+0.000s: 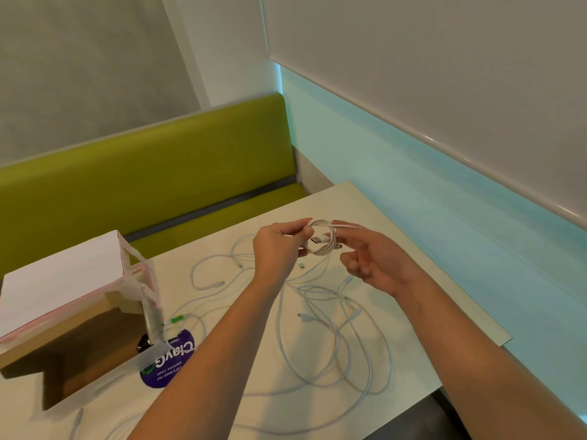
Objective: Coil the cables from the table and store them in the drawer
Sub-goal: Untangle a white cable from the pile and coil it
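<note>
I hold the coiled cable (320, 238) above the desk (374, 211), left hand (279, 249) pinching it, right hand (374, 262) relaxed with a finger through the loop. Coiling looks finished; next, the drawer (79, 354).

A pale cream worktop (359, 204) fills the near ground, its right edge running along a wall (413, 173) washed in soft turquoise light. Above that, a white roller blind (428, 58) hangs. At the far side stands a lime-green padded bench (143, 173) with a grey textured wall (79, 65) behind it.
</note>
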Tool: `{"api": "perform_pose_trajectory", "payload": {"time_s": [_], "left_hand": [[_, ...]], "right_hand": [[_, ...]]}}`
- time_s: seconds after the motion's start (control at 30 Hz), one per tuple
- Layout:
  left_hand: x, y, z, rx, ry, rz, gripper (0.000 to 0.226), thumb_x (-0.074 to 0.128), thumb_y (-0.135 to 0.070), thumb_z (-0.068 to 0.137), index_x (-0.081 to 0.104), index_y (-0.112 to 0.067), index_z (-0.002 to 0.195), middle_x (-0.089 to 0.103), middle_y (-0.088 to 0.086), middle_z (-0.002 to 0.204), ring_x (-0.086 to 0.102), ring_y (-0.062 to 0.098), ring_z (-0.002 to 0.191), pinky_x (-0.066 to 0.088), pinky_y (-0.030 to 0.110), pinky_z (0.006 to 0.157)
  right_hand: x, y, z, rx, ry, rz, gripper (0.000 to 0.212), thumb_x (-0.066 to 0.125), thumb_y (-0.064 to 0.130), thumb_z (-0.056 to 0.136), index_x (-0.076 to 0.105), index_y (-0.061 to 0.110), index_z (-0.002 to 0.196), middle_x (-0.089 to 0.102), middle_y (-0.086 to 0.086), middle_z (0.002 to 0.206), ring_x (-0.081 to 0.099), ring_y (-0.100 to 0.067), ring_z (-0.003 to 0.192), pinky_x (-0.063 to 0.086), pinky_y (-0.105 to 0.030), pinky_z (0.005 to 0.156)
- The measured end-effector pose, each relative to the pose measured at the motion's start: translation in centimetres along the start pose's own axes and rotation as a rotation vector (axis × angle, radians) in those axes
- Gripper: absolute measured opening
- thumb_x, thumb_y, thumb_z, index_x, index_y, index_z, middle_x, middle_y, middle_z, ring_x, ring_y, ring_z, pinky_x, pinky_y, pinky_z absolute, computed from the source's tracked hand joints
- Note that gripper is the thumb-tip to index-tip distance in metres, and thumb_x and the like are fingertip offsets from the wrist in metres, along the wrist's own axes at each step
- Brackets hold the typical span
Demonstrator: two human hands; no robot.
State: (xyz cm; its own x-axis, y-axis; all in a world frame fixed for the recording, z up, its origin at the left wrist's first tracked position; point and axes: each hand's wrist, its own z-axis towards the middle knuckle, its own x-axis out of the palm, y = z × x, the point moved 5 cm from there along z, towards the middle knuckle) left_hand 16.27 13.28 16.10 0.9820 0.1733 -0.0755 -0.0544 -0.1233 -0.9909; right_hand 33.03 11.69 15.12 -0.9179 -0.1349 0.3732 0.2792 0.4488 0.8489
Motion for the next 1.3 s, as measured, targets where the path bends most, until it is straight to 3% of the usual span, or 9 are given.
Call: {"api": "perform_pose_trajectory", "payload": {"time_s": [0.13,0.23,0.33,0.53,0.67,0.87,1.1,1.2,1.3], "left_hand": [[0.8,-0.2,0.0,0.039,0.005,0.024,0.018,0.076,-0.010,0.084,0.078,-0.016,0.101,0.076,0.006,0.088,0.071,0.024,0.076,0.061,0.032,0.064],[1.1,0.0,-0.1,0.047,-0.008,0.028,0.018,0.076,-0.011,0.084,0.078,-0.016,0.101,0.076,0.005,0.088,0.071,0.025,0.076,0.061,0.033,0.064],[1.3,0.4,-0.1,0.049,-0.036,0.014,0.019,0.076,-0.010,0.084,0.077,-0.013,0.103,0.075,0.005,0.091,0.070,0.021,0.073,0.061,0.031,0.065],[0.3,0.6,0.6,0.035,-0.140,-0.045,0.019,0.074,-0.012,0.086,0.077,-0.013,0.105,0.076,-0.002,0.092,0.069,0.013,0.074,0.061,0.032,0.068],[-0.4,0.8,1.2,0.055,-0.202,-0.036,0.017,0.074,-0.015,0.086,0.078,-0.020,0.101,0.076,-0.002,0.087,0.069,0.011,0.071,0.062,0.037,0.071],[-0.3,0.9,0.8,0.078,-0.279,-0.041,0.015,0.073,-0.018,0.087,0.078,-0.028,0.098,0.076,-0.007,0.085,0.069,0.008,0.068,0.061,0.043,0.075],[-1.1,-0.3,1.3,0.161,-0.329,0.029,0.023,0.072,-0.020,0.088,0.072,-0.043,0.086,0.074,-0.005,0.088,0.068,0.013,0.075,0.060,0.043,0.077],[-1.0,-0.1,1.2,0.145,-0.299,0.039,0.016,0.070,-0.019,0.090,0.073,-0.035,0.091,0.073,-0.004,0.090,0.067,0.010,0.071,0.061,0.038,0.072],[-0.5,0.6,1.4,0.071,-0.192,0.093,0.009,0.062,-0.017,0.095,0.068,-0.022,0.100,0.069,0.003,0.097,0.065,0.012,0.073,0.061,0.035,0.069]], "right_hand": [[0.5,0.1,0.1,-0.026,-0.086,-0.003,0.054,0.075,0.027,0.082,0.055,0.006,0.128,0.072,-0.008,0.092,0.070,-0.022,0.068,0.050,-0.020,0.046],[0.2,-0.1,0.2,0.008,-0.147,0.049,0.059,0.079,0.013,0.079,0.049,0.003,0.130,0.073,-0.017,0.093,0.073,-0.031,0.080,0.057,-0.026,0.054],[0.1,-0.1,0.2,0.010,-0.165,0.073,0.064,0.077,-0.003,0.076,0.045,0.005,0.131,0.069,-0.018,0.095,0.072,-0.033,0.075,0.060,-0.033,0.060],[0.6,-0.9,-0.4,0.006,-0.123,-0.140,0.084,0.079,-0.007,0.072,0.040,0.022,0.140,0.051,-0.012,0.128,0.072,-0.034,0.076,0.061,-0.039,0.071],[-0.1,-1.6,-0.5,0.003,-0.145,-0.441,0.063,0.078,-0.002,0.076,0.053,0.015,0.131,0.053,-0.009,0.125,0.073,-0.029,0.075,0.061,-0.033,0.070],[-0.9,-2.2,-0.1,0.038,-0.058,-0.647,0.025,0.072,-0.003,0.082,0.071,0.006,0.106,0.066,-0.006,0.077,0.068,-0.020,0.066,0.061,-0.029,0.068],[-0.8,-2.0,-0.2,0.105,0.070,-0.732,0.018,0.075,0.001,0.081,0.068,0.010,0.094,0.065,-0.006,0.085,0.068,-0.019,0.075,0.060,-0.032,0.073],[-1.0,-1.7,-0.1,0.113,0.037,-0.868,0.015,0.075,0.005,0.079,0.066,0.013,0.089,0.067,0.005,0.080,0.061,-0.011,0.072,0.051,-0.025,0.063],[-1.1,-1.8,-0.1,0.114,-0.019,-0.893,0.013,0.069,0.001,0.082,0.064,0.011,0.088,0.066,0.000,0.076,0.054,-0.009,0.058,0.041,-0.021,0.052]]}}
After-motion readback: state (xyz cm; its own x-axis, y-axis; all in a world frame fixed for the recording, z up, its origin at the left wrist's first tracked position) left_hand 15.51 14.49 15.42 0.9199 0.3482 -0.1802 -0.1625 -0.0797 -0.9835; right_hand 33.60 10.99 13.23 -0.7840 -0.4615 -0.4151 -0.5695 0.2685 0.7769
